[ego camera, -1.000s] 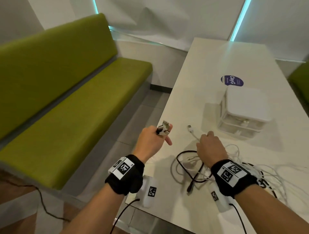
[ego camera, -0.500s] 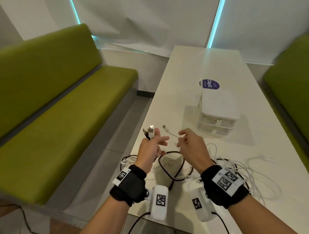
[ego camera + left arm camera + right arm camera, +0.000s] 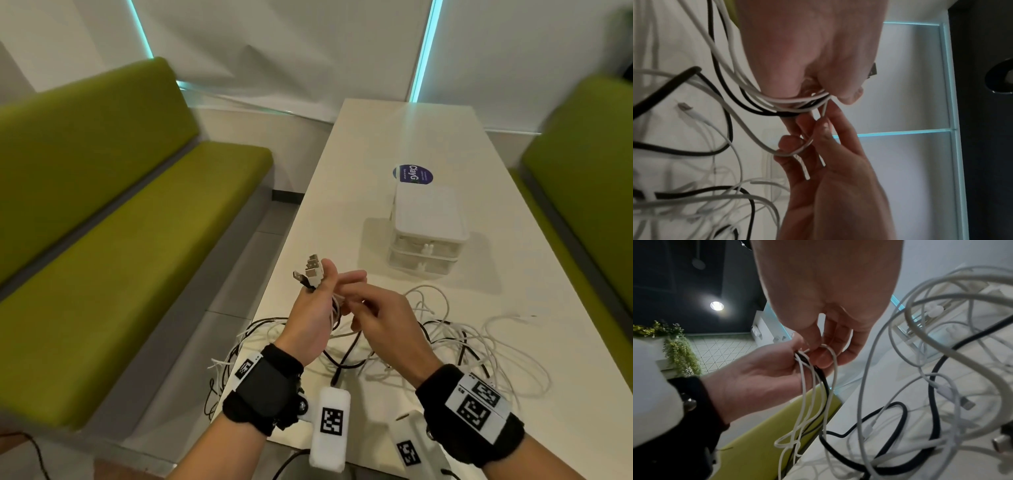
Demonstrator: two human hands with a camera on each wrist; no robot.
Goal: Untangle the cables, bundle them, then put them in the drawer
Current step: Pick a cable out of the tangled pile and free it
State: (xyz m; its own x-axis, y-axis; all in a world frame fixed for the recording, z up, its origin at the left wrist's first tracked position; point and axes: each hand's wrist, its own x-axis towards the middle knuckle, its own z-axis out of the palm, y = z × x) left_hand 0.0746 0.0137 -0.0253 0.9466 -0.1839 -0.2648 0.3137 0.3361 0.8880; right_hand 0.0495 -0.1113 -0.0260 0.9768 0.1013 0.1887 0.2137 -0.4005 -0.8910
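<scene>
My left hand (image 3: 325,291) is raised over the table's near left edge and grips a bunch of white and black cables (image 3: 797,104). Their USB plugs (image 3: 310,274) stick up above its fingers. My right hand (image 3: 359,305) is right beside it and pinches one white cable (image 3: 831,356) at the left hand's fingertips. The held cables hang down to a loose tangle of white and black cables (image 3: 459,346) on the white table (image 3: 376,137). Behind it stands a small white drawer unit (image 3: 428,219) with both drawers closed.
A blue round sticker (image 3: 412,173) lies on the table behind the drawer unit. Green benches (image 3: 120,222) run along both long sides of the table. Some cable loops (image 3: 226,363) hang over the near left table edge.
My right hand lifted a white cable end off the table and brought it left to the left hand. The left hand kept its plugs and moved slightly right. The head view turned right.
</scene>
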